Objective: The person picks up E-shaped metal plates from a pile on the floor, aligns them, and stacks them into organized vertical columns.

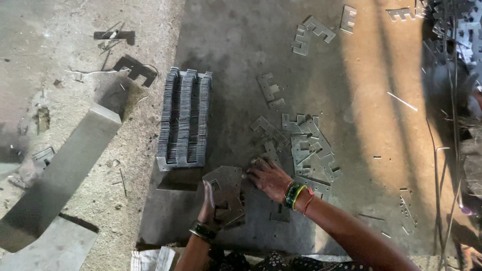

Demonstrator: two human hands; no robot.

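Note:
My left hand (208,205) holds a small stack of flat E-shaped metal plates (227,190) on edge against the floor. My right hand (268,176) lies flat on loose plates just to its right, fingers spread toward the scattered pile of plates (309,148). Both wrists carry bangles. A long neat row of stacked plates (184,118) stands upright on the floor, just beyond my left hand.
A long grey metal bar (63,175) lies slanted at the left on rough ground. More loose plates (311,32) lie far up the floor, with a heap of them (459,22) at the top right. Thin wire scraps (401,101) dot the floor.

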